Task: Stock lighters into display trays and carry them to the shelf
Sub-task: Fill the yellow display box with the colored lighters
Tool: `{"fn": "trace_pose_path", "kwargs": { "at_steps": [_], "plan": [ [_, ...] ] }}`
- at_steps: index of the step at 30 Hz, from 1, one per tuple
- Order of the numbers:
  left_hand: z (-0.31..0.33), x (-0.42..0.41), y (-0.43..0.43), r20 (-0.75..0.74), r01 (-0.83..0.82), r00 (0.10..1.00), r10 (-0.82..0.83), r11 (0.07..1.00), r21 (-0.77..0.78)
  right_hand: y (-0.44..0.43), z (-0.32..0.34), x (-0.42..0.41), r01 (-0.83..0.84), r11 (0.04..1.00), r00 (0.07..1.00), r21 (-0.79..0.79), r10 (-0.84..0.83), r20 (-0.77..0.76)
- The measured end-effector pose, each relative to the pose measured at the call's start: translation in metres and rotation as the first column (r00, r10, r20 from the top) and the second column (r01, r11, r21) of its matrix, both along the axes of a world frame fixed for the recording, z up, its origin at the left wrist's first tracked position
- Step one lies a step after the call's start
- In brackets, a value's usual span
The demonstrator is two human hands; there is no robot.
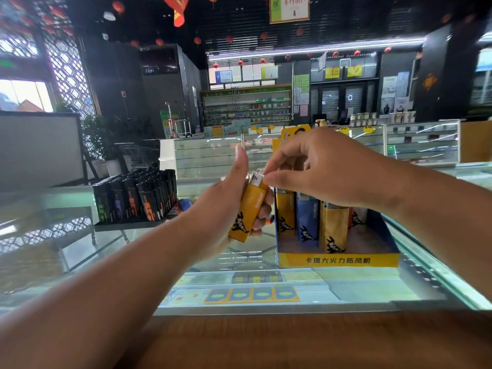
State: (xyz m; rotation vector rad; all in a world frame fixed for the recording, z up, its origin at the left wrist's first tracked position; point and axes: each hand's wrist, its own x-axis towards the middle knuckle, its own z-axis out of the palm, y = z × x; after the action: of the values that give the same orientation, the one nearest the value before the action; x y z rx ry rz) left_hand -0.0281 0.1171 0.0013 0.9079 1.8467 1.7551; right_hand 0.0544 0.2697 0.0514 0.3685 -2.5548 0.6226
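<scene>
Gripping boxy yellow lighter [249, 209], left hand [219, 206] fingers [262, 209] curled, right hand [332, 169] fingers [269, 179] pinching its cap

Head-worn, facing counter [359, 288] (close, seemingly).

Overhead red lanterns [118, 6], glass counter [40, 209]

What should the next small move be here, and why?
Probably the right hand draws the yellow lighter out of the grip of the left hand and stands it in the display tray. Its fingertips pinch the lighter's top, and the tray's front row shows bare floor beside the standing lighters.
</scene>
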Motion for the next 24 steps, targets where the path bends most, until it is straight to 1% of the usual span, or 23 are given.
{"fn": "trace_pose_path", "kwargs": {
  "at_steps": [7, 10, 13, 16, 20, 22, 24],
  "plan": [
    [0.0, 0.001, 0.001, -0.023, 0.093, 0.995, -0.093, 0.995, -0.025, -0.005, -0.003, 0.0, -0.008, 1.0, 1.0, -0.016, 0.008, -0.002],
    [-0.001, 0.001, 0.001, -0.046, 0.109, 0.993, -0.111, 0.993, -0.042, -0.006, -0.002, 0.001, 0.002, 1.0, 1.0, 0.017, -0.002, 0.005],
    [-0.004, 0.001, 0.002, -0.178, 0.02, 0.983, -0.038, 0.994, -0.105, -0.003, 0.002, 0.003, 0.024, 1.0, 1.0, 0.016, -0.024, 0.008],
    [-0.006, 0.003, 0.002, -0.302, -0.06, 0.953, 0.009, 0.985, -0.161, 0.004, 0.004, 0.002, 0.047, 0.999, 0.999, -0.027, -0.047, 0.01],
    [-0.006, 0.003, 0.002, -0.439, -0.137, 0.897, 0.046, 0.975, -0.177, 0.01, 0.003, -0.002, 0.075, 0.995, 0.997, -0.072, -0.075, 0.0],
    [-0.007, 0.003, 0.001, -0.52, -0.159, 0.853, 0.032, 0.966, -0.202, 0.011, 0.003, -0.003, 0.087, 0.992, 0.995, -0.088, -0.09, -0.035],
    [-0.008, 0.0, -0.001, -0.633, -0.219, 0.774, 0.001, 0.939, -0.267, 0.013, 0.003, -0.005, 0.098, 0.989, 0.991, -0.113, -0.108, -0.084]
  ]
}}
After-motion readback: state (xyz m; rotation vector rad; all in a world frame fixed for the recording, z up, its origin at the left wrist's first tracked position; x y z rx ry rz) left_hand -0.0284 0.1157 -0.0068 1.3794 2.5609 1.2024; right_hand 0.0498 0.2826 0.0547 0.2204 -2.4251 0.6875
